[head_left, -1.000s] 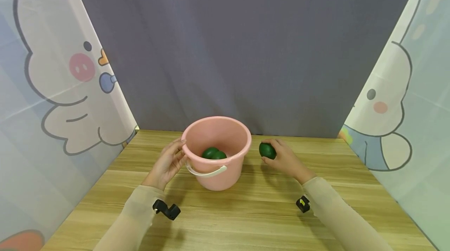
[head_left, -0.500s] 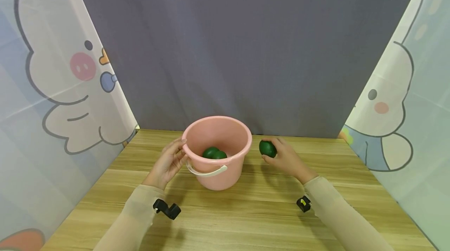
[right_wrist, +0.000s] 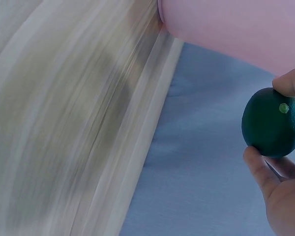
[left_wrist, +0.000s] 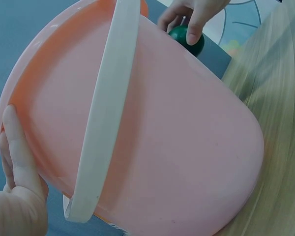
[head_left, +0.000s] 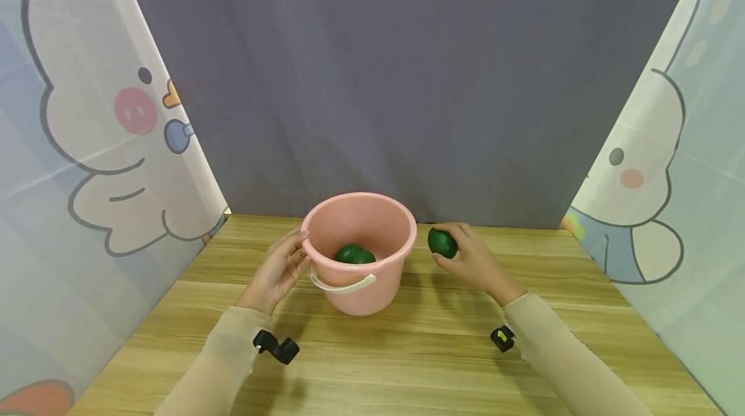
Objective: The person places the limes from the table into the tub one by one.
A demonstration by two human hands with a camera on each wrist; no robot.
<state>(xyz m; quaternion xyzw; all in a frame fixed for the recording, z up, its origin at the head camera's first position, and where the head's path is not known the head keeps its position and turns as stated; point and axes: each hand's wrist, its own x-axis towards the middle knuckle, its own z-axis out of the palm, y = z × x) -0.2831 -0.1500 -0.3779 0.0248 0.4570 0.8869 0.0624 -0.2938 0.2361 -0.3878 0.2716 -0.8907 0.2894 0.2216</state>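
A pink bucket [head_left: 363, 290] stands upright on the wooden table, its white handle [head_left: 343, 286] hanging down at the front. My left hand [head_left: 278, 273] holds the bucket's rim at its left side; in the left wrist view, fingers [left_wrist: 20, 152] lie against the rim's outside. Inside the bucket are two dark green avocados [head_left: 349, 252], partly hidden by the front wall. To the right of the bucket, my right hand [head_left: 474, 261] pinches another avocado [head_left: 442, 243] above the table. A pale green stem spot shows on this avocado [right_wrist: 275, 123] in the right wrist view.
The wooden table [head_left: 384, 364] ends at a dark grey curtain [head_left: 378, 79] behind the bucket. Cartoon-printed cloths hang on the left [head_left: 93, 144] and right [head_left: 681, 164]. A black wrist mount sits on each sleeve.
My right hand has lifted the avocado slightly, staying right of the bucket. The left hand and the bucket have kept their places.
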